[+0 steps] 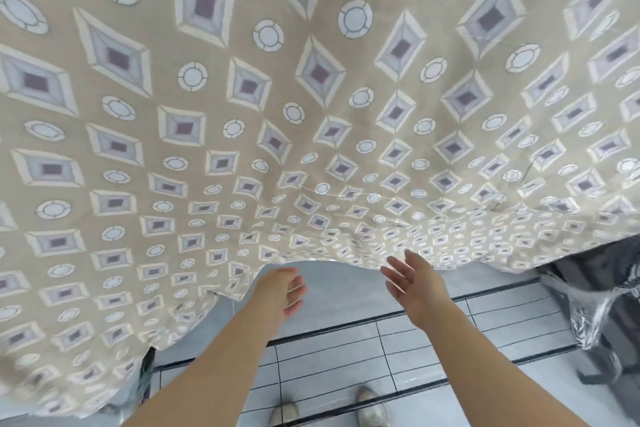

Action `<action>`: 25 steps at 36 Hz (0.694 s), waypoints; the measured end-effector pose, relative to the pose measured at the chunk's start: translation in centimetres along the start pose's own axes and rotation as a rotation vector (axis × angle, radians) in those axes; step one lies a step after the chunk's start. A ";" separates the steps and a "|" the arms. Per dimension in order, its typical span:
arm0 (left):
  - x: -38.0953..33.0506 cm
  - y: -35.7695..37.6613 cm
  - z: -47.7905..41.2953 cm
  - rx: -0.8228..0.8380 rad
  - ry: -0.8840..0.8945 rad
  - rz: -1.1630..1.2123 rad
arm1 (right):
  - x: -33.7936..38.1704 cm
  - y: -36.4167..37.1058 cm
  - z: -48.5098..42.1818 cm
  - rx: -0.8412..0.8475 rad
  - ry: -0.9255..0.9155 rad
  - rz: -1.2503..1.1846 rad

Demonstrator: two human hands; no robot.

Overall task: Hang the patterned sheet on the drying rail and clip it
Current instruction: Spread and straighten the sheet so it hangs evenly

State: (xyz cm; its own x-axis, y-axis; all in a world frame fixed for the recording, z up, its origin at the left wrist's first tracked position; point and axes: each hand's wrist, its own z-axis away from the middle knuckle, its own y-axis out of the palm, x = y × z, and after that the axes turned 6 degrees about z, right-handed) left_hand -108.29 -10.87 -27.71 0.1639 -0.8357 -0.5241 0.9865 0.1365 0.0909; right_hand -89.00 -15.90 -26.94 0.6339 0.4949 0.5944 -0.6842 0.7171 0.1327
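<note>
The patterned sheet (277, 114), beige with white circles and grey-purple diamonds, hangs in front of me and fills most of the view. Its lower hem curves across the frame above the floor. My left hand (285, 291) is stretched out just below the hem, fingers loosely curled, holding nothing. My right hand (412, 284) is held out flat with its fingers apart, its fingertips at the hem's edge, gripping nothing. The drying rail and any clips are hidden from view.
Pale tiled floor (346, 350) with dark lines lies below. A shiny silver-and-black object (595, 315) stands at the right, under the sheet's edge. My two shoes (329, 412) show at the bottom.
</note>
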 end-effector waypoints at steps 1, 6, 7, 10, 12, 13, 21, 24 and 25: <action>0.0 0.8 -0.3 -0.009 -0.036 0.106 | 1.0 -0.3 -0.8 0.003 -0.011 -0.019; 0.5 5.2 -2.4 -0.072 -0.063 0.310 | 4.8 -2.0 -4.5 0.054 0.005 -0.053; 0.6 6.0 -2.9 -0.087 -0.066 0.333 | 5.4 -2.4 -5.2 0.062 0.008 -0.053; 0.8 8.0 -4.4 -0.133 -0.062 0.409 | 6.8 -3.6 -7.2 0.090 0.020 -0.035; 1.1 8.8 -5.5 -0.151 -0.049 0.429 | 7.7 -4.3 -8.3 0.093 0.025 -0.040; 1.0 9.2 -6.0 -0.159 -0.046 0.438 | 8.1 -4.4 -8.9 0.100 0.022 -0.054; -0.9 11.2 -7.9 -0.127 0.016 0.542 | 10.3 -4.8 -12.9 0.145 0.045 -0.094; -1.0 11.3 -8.8 -0.093 0.007 0.608 | 10.3 -5.3 -14.0 0.172 0.060 -0.090; -0.9 11.2 -9.1 -0.055 0.007 0.632 | 10.2 -5.4 -14.2 0.194 0.059 -0.098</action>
State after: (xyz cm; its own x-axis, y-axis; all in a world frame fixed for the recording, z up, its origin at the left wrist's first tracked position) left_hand -97.34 -3.76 -33.98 0.7148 -0.5810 -0.3892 0.6978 0.6297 0.3415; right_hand -73.73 -7.71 -32.82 0.7170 0.4591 0.5246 -0.6711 0.6581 0.3413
